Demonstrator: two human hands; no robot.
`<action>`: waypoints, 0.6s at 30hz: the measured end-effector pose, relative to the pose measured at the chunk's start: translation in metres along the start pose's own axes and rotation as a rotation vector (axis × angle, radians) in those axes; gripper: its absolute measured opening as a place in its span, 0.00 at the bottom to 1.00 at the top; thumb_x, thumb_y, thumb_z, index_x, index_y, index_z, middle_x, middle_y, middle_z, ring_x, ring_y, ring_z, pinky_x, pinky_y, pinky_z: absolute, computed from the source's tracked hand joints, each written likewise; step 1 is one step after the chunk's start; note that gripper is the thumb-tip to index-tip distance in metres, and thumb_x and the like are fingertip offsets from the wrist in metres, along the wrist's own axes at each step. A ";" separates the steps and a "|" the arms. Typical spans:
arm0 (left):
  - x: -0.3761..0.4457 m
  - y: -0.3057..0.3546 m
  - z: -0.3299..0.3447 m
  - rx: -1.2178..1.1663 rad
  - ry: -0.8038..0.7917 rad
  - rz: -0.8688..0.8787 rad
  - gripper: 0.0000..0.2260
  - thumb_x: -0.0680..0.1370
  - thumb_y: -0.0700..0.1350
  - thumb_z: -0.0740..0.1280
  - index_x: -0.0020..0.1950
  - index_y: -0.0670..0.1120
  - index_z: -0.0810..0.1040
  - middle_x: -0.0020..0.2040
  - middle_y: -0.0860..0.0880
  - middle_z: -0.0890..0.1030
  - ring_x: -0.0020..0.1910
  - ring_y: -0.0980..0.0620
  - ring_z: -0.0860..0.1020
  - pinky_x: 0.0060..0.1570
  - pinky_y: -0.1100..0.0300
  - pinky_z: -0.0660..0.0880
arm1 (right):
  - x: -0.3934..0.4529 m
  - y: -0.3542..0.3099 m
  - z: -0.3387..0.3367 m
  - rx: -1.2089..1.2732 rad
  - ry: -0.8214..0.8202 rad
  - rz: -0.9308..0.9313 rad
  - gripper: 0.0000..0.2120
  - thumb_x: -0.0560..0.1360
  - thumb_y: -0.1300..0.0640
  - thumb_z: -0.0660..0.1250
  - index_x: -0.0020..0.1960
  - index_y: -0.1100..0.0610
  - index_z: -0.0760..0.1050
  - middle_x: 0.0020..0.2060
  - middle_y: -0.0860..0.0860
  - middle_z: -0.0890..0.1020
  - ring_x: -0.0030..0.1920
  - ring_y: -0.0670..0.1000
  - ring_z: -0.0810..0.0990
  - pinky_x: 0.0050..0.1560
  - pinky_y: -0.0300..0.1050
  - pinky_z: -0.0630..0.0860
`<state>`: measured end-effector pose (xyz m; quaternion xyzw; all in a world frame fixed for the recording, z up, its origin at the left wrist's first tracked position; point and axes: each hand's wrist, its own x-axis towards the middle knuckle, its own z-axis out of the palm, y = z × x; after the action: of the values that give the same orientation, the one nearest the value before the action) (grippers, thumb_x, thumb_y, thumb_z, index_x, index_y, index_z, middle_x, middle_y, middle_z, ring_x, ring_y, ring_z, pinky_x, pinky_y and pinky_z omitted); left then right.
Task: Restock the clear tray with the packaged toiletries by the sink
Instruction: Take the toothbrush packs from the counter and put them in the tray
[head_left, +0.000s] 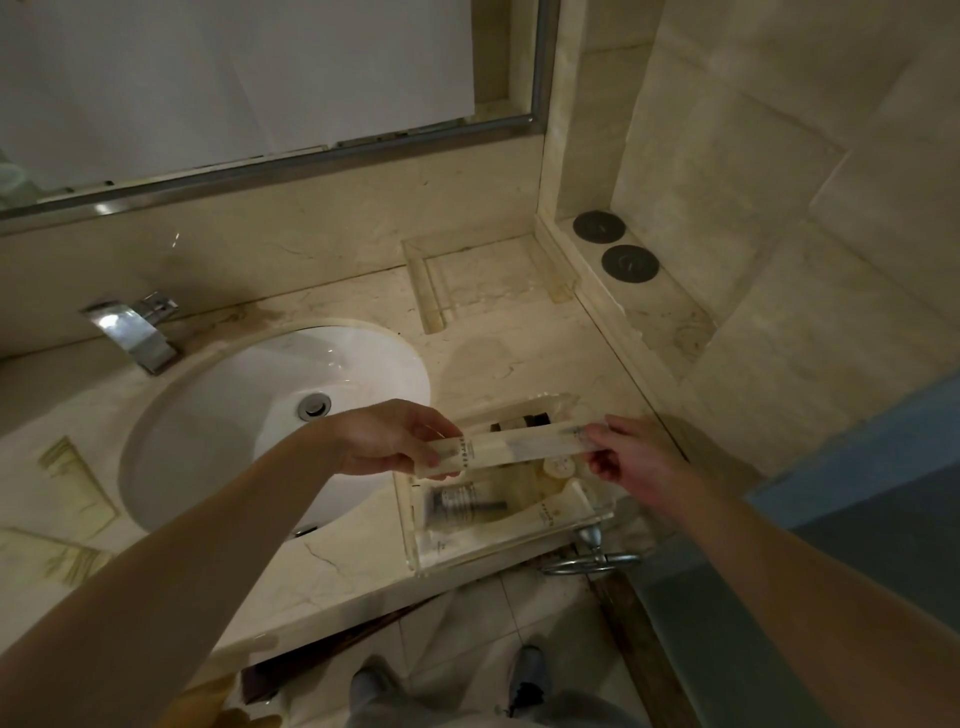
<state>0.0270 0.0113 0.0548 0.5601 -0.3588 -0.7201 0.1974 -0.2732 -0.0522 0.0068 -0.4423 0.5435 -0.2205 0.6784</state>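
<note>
A clear tray (514, 545) stands on the marble counter to the right of the sink (249, 415), near the front edge. Inside it lie several packaged toiletries: a dark tube in a clear wrapper (462, 504), small pale bottles (558, 467) and a cream packet (550, 512). Above the tray I hold a long, pale wrapped packet (519, 447) level. My left hand (395, 441) pinches its left end and my right hand (628, 457) pinches its right end.
A second clear tray (431, 291) sits at the back of the counter by the wall. Two dark round coasters (613, 244) lie on the ledge at right. The chrome faucet (135, 327) stands left of the basin. A towel ring (592, 558) hangs below the counter's front edge.
</note>
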 end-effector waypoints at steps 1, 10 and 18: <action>0.000 0.000 0.000 -0.029 0.020 0.017 0.18 0.72 0.25 0.66 0.61 0.36 0.75 0.55 0.38 0.79 0.50 0.44 0.82 0.44 0.60 0.80 | 0.000 0.000 -0.001 -0.002 0.000 0.002 0.05 0.79 0.62 0.62 0.49 0.64 0.75 0.32 0.56 0.77 0.30 0.50 0.74 0.31 0.42 0.68; 0.000 0.035 -0.003 -0.164 0.314 0.267 0.12 0.72 0.33 0.67 0.54 0.42 0.78 0.44 0.43 0.78 0.37 0.50 0.75 0.35 0.59 0.71 | 0.000 -0.026 0.023 -0.536 0.028 -0.311 0.13 0.76 0.54 0.67 0.60 0.50 0.77 0.52 0.48 0.77 0.50 0.46 0.76 0.46 0.36 0.73; 0.015 0.071 0.039 -0.172 0.297 0.388 0.12 0.76 0.46 0.68 0.57 0.44 0.75 0.43 0.47 0.80 0.38 0.53 0.79 0.41 0.59 0.74 | -0.009 -0.059 0.087 -0.253 -0.209 -0.267 0.04 0.75 0.61 0.67 0.47 0.53 0.77 0.35 0.47 0.81 0.30 0.41 0.78 0.31 0.37 0.73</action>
<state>-0.0226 -0.0351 0.1018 0.5617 -0.3641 -0.6066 0.4290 -0.1847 -0.0440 0.0628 -0.6126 0.4303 -0.1914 0.6348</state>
